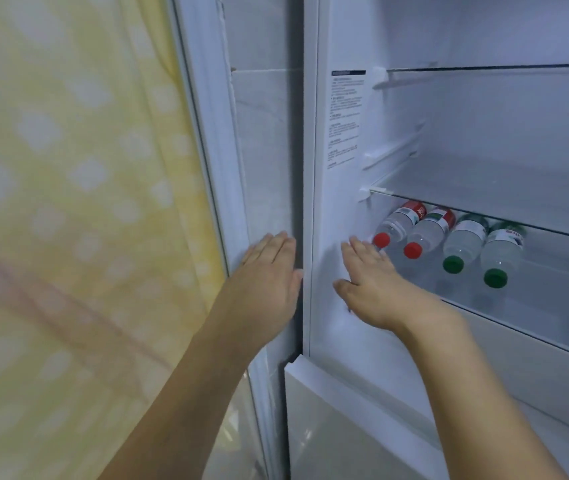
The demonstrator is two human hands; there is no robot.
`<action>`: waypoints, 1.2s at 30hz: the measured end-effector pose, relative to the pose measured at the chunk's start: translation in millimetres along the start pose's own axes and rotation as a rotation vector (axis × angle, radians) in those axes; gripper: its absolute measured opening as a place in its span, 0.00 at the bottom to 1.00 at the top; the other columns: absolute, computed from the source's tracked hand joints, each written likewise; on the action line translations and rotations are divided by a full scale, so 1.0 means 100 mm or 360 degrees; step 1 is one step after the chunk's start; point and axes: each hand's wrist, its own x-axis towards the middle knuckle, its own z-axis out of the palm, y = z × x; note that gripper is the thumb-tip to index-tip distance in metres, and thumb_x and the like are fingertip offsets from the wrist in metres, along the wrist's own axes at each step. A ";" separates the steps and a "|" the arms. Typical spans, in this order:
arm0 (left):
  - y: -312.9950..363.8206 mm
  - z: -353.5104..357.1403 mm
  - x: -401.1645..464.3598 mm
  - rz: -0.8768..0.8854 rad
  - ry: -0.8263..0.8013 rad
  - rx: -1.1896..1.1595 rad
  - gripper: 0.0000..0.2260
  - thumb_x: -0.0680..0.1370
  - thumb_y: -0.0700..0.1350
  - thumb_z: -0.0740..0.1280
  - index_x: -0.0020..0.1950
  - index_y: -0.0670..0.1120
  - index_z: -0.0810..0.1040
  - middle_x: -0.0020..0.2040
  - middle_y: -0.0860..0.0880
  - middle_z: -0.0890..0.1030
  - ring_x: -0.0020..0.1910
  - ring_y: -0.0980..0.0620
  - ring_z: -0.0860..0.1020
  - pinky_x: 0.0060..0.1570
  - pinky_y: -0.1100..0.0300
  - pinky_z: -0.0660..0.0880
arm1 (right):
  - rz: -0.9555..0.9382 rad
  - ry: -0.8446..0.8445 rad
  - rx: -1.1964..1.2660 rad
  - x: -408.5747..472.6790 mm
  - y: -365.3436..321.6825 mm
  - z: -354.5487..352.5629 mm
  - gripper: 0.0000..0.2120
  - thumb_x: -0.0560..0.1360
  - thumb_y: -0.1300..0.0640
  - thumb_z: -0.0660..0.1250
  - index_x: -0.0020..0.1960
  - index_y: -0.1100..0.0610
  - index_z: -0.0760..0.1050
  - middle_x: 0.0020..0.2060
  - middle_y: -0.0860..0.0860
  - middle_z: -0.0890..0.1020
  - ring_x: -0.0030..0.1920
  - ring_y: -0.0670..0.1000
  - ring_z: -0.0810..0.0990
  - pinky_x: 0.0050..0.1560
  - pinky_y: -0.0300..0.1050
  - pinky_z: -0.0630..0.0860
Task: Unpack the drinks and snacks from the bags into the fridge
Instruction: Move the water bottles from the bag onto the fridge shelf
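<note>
The fridge stands open, its white left inner wall (338,188) facing me. Several water bottles lie side by side on the lower glass shelf (553,306), caps toward me: two with red caps (413,250) on the left and two with green caps (495,278) on the right. My left hand (269,271) lies flat with straight fingers on the inside of the open door (262,150), near the hinge gap. My right hand (369,278) is flat and empty against the fridge's left inner wall, its fingertips close to the leftmost red-capped bottle (397,225).
A yellow patterned curtain (78,168) hangs to the left of the door. Two glass shelves (484,188) above the bottles hold nothing. A white drawer front (536,368) sits below the bottle shelf. A printed label (345,116) is stuck on the inner wall.
</note>
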 end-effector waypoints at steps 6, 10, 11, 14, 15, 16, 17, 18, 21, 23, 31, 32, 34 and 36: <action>-0.20 -0.38 -0.55 -0.0212 0.0045 0.0147 0.25 0.84 0.50 0.51 0.79 0.43 0.53 0.80 0.46 0.55 0.79 0.50 0.50 0.77 0.56 0.46 | -0.0214 -0.0120 -0.0019 -0.09 -0.49 0.15 0.32 0.83 0.51 0.50 0.79 0.57 0.36 0.77 0.52 0.35 0.77 0.50 0.35 0.74 0.46 0.35; -0.30 -0.61 -0.90 -0.0368 0.0013 0.0213 0.25 0.85 0.51 0.49 0.80 0.44 0.49 0.80 0.48 0.50 0.79 0.51 0.47 0.76 0.57 0.44 | -0.0341 -0.0176 -0.0024 -0.20 -0.82 0.20 0.32 0.84 0.51 0.49 0.78 0.56 0.34 0.77 0.51 0.34 0.77 0.49 0.34 0.74 0.44 0.34; -0.33 -0.66 -0.98 -0.0400 0.0020 0.0199 0.25 0.85 0.51 0.49 0.80 0.44 0.49 0.80 0.48 0.50 0.79 0.52 0.47 0.76 0.58 0.43 | -0.0375 -0.0190 -0.0025 -0.23 -0.90 0.21 0.32 0.84 0.51 0.49 0.78 0.55 0.33 0.77 0.50 0.33 0.77 0.49 0.33 0.74 0.44 0.34; -0.40 -0.79 -1.25 -0.0513 0.0049 0.0195 0.25 0.84 0.51 0.50 0.80 0.45 0.50 0.80 0.49 0.50 0.79 0.52 0.47 0.76 0.58 0.44 | -0.0474 -0.0210 -0.0038 -0.31 -1.13 0.26 0.32 0.84 0.51 0.50 0.78 0.55 0.33 0.77 0.50 0.33 0.77 0.49 0.33 0.74 0.45 0.34; -0.43 -0.83 -1.33 -0.0550 0.0060 0.0209 0.25 0.84 0.51 0.50 0.80 0.45 0.50 0.80 0.49 0.50 0.79 0.52 0.47 0.76 0.58 0.43 | -0.0512 -0.0212 -0.0049 -0.32 -1.20 0.28 0.32 0.84 0.51 0.50 0.78 0.56 0.33 0.77 0.51 0.33 0.77 0.49 0.33 0.74 0.45 0.34; -0.44 -0.87 -1.42 -0.0583 0.0070 0.0218 0.25 0.84 0.51 0.50 0.80 0.45 0.50 0.80 0.49 0.51 0.79 0.52 0.47 0.76 0.58 0.43 | -0.0556 -0.0213 -0.0059 -0.34 -1.28 0.30 0.32 0.84 0.50 0.50 0.78 0.56 0.34 0.77 0.51 0.34 0.77 0.50 0.34 0.74 0.46 0.34; -0.46 -0.90 -1.50 -0.0616 0.0077 0.0224 0.25 0.84 0.51 0.50 0.80 0.45 0.50 0.80 0.49 0.51 0.79 0.52 0.48 0.75 0.58 0.43 | -0.0604 -0.0213 -0.0065 -0.35 -1.36 0.32 0.32 0.83 0.50 0.49 0.78 0.55 0.34 0.77 0.51 0.34 0.77 0.50 0.34 0.74 0.46 0.34; -0.47 -0.93 -1.58 -0.0647 0.0084 0.0231 0.25 0.84 0.51 0.51 0.80 0.45 0.50 0.80 0.49 0.51 0.79 0.52 0.48 0.75 0.59 0.43 | -0.0652 -0.0213 -0.0064 -0.38 -1.44 0.34 0.32 0.83 0.49 0.49 0.79 0.55 0.35 0.77 0.51 0.34 0.77 0.50 0.34 0.74 0.46 0.34; -0.50 -1.02 -1.80 -0.0754 0.0085 0.0246 0.25 0.84 0.51 0.50 0.80 0.45 0.49 0.81 0.50 0.50 0.79 0.53 0.46 0.75 0.60 0.41 | -0.0763 -0.0223 -0.0053 -0.47 -1.64 0.42 0.32 0.83 0.49 0.49 0.79 0.55 0.35 0.77 0.50 0.35 0.77 0.49 0.34 0.74 0.45 0.34; -0.51 -1.08 -1.94 -0.0816 0.0094 0.0262 0.25 0.85 0.52 0.49 0.80 0.46 0.48 0.81 0.50 0.48 0.79 0.54 0.45 0.74 0.61 0.40 | -0.0803 -0.0228 -0.0062 -0.53 -1.74 0.46 0.32 0.83 0.49 0.50 0.79 0.55 0.36 0.77 0.50 0.35 0.77 0.49 0.34 0.74 0.45 0.34; -0.61 -1.31 -2.55 -0.1072 0.0148 0.0344 0.26 0.85 0.51 0.49 0.80 0.46 0.47 0.81 0.49 0.48 0.79 0.53 0.45 0.76 0.59 0.41 | -0.1015 -0.0253 -0.0148 -0.81 -2.26 0.57 0.32 0.84 0.49 0.50 0.79 0.57 0.36 0.77 0.51 0.35 0.77 0.50 0.35 0.75 0.47 0.36; -0.62 -1.34 -2.63 -0.1101 0.0150 0.0346 0.26 0.85 0.51 0.49 0.80 0.46 0.47 0.81 0.49 0.47 0.79 0.53 0.45 0.76 0.59 0.41 | -0.1055 -0.0257 -0.0148 -0.86 -2.33 0.59 0.32 0.84 0.49 0.50 0.79 0.57 0.36 0.78 0.51 0.35 0.77 0.50 0.36 0.75 0.47 0.36; -0.65 -1.39 -2.78 -0.1164 0.0155 0.0362 0.26 0.85 0.52 0.48 0.80 0.46 0.46 0.81 0.49 0.47 0.79 0.53 0.44 0.76 0.59 0.40 | -0.1126 -0.0263 -0.0135 -0.94 -2.46 0.63 0.31 0.84 0.50 0.50 0.79 0.57 0.36 0.78 0.51 0.35 0.77 0.49 0.36 0.75 0.46 0.36; -0.67 -1.44 -2.92 -0.1218 0.0164 0.0377 0.26 0.85 0.52 0.48 0.80 0.46 0.46 0.81 0.49 0.46 0.79 0.53 0.44 0.75 0.59 0.40 | -0.1186 -0.0270 -0.0118 -1.00 -2.58 0.69 0.31 0.83 0.50 0.50 0.79 0.57 0.36 0.78 0.50 0.35 0.77 0.49 0.35 0.75 0.46 0.36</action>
